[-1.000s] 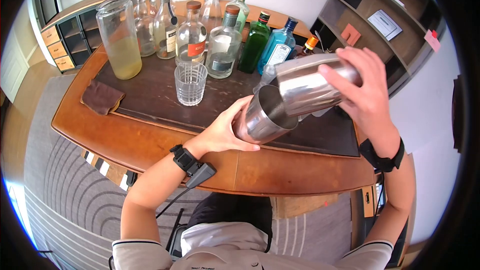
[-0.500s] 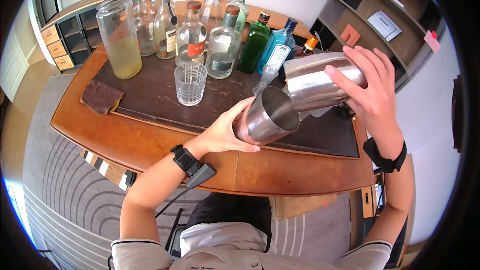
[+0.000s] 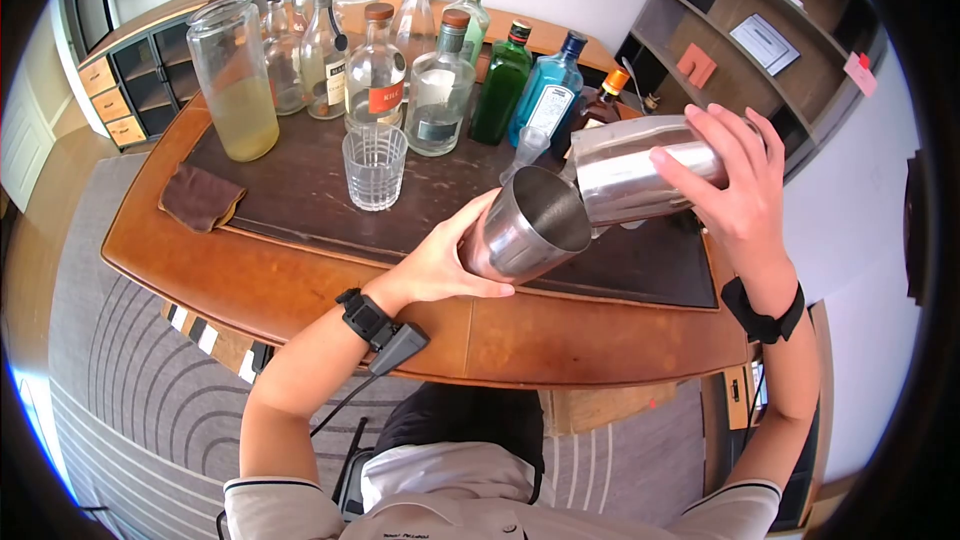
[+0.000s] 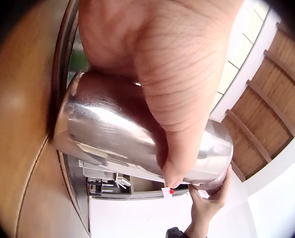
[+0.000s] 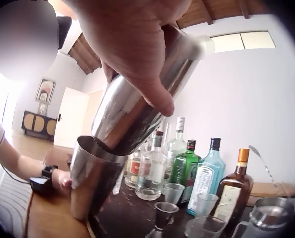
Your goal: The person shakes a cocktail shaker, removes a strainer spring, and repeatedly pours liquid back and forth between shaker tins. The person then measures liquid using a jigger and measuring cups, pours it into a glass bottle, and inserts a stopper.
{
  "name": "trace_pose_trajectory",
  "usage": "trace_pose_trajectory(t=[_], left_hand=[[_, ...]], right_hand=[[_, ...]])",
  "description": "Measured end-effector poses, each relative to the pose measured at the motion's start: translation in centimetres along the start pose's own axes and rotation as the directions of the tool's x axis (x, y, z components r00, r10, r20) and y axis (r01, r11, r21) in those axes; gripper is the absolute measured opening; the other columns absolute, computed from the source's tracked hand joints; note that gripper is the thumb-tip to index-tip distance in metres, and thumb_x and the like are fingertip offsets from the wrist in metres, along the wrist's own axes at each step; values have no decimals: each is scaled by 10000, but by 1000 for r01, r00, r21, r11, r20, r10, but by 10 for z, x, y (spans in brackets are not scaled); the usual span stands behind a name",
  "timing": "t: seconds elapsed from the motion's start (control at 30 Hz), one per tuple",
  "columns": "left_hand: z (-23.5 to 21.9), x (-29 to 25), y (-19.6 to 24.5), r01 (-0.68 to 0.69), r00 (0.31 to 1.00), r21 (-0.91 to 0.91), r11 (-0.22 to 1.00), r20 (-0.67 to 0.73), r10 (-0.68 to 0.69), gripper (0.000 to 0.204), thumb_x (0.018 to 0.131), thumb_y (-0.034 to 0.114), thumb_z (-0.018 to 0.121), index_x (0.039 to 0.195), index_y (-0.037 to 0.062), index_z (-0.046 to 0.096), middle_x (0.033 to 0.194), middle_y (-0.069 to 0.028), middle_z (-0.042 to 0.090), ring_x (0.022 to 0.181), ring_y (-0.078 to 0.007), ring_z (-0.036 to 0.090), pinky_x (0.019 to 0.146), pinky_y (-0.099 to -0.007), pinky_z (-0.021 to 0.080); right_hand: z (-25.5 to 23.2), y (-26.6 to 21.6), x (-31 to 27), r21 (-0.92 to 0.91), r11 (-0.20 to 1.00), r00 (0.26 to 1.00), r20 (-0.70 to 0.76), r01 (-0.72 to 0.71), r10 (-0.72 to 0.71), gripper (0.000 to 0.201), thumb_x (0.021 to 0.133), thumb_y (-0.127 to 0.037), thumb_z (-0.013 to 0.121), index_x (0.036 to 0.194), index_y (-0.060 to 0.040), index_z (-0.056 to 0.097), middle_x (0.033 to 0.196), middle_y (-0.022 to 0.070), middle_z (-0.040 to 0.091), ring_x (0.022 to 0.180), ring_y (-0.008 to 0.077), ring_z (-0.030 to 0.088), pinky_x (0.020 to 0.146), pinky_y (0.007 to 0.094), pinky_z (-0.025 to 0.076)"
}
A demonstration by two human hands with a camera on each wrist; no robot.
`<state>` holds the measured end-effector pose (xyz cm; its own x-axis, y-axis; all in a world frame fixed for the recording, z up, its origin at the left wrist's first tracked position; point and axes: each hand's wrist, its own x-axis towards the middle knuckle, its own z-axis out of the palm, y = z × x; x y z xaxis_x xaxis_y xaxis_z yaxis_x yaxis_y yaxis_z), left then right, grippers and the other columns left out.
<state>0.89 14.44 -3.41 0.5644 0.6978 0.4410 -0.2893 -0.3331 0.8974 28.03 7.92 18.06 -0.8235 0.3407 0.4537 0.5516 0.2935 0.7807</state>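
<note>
My left hand (image 3: 435, 258) grips a steel shaker tin (image 3: 505, 245) low on its side, thumb across the front. It is tilted, its open mouth facing up and to the right. My right hand (image 3: 738, 175) holds a second steel shaker tin (image 3: 630, 175) around its base end, tipped nearly level. In the right wrist view, this upper tin (image 5: 130, 116) slants down with its lip right at the rim of the lower tin (image 5: 88, 186). The insides look dark, and the contents are hidden. The left wrist view shows the left thumb (image 4: 179, 158) stretched along the metal.
A cut-glass tumbler (image 3: 375, 168) stands left of the tins, near a large jar of cloudy yellow liquid (image 3: 245, 120). Several bottles line the back, including a green bottle (image 3: 500, 90) and a blue bottle (image 3: 548, 90). A jigger (image 5: 162, 218) and small clear cups stand behind the tins. A folded brown cloth (image 3: 200, 198) lies at left.
The right hand has drawn its tin a little to the right and levelled it, so it overlaps the lower tin's mouth less. The left hand keeps its hold, almost still.
</note>
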Motion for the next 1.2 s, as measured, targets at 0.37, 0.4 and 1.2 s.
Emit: trace_pose_trajectory(t=[0.37, 0.4, 1.2], left_hand=[[1, -1, 0, 21, 1000, 28, 999, 5, -21, 1121, 644, 138, 953, 1554, 6, 312, 1527, -110, 428, 1424, -214, 379, 1195, -381, 278], [1, 0, 2, 20, 1000, 28, 999, 4, -20, 1121, 644, 138, 953, 1554, 6, 312, 1527, -110, 428, 1424, -214, 379, 1195, -381, 278], [1, -1, 4, 29, 1000, -13, 1000, 12, -28, 1132, 655, 131, 944, 1569, 15, 287, 1552, -103, 395, 1440, -208, 353, 1201, -374, 257]], right_hand=[[11, -15, -9, 113, 992, 998, 34, -64, 61, 456, 755, -142, 692, 1145, -374, 732, 1240, 70, 643, 1126, 264, 621, 1023, 498, 438], [9, -10, -10, 113, 992, 998, 34, -63, 59, 456, 755, -142, 692, 1145, -374, 732, 1240, 70, 643, 1126, 264, 621, 1023, 498, 438], [21, -23, -16, 174, 979, 992, -42, -108, 117, 485, 768, -127, 682, 1187, -369, 714, 1303, 74, 622, 1184, 270, 594, 1031, 511, 412]])
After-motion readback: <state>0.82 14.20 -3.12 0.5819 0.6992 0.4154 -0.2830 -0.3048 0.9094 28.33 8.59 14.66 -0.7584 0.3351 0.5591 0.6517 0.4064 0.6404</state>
